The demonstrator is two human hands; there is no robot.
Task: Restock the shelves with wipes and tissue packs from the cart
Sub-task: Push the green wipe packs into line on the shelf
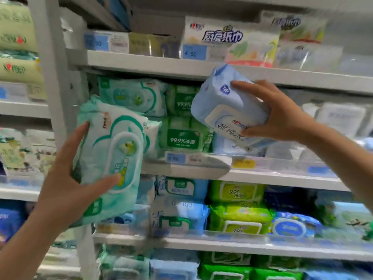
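My left hand (66,178) grips a mint-green wipes pack (113,158) with a white flip lid, held upright in front of the shelf's left post. My right hand (282,114) grips a pale blue wipes pack (226,106), tilted, at the mouth of the middle shelf (252,174). Below the blue pack lies another pale blue pack (228,146) on that shelf. Matching mint-green packs (131,96) are stacked at the shelf's left end. The cart is out of view.
Dark green wipes packs (183,134) sit mid-shelf between the mint and blue stacks. Kitchen tissue packs (232,39) stand on the shelf above. Lime and blue wipes packs (238,217) fill the lower shelf. A grey upright post (50,67) divides this bay from the left one.
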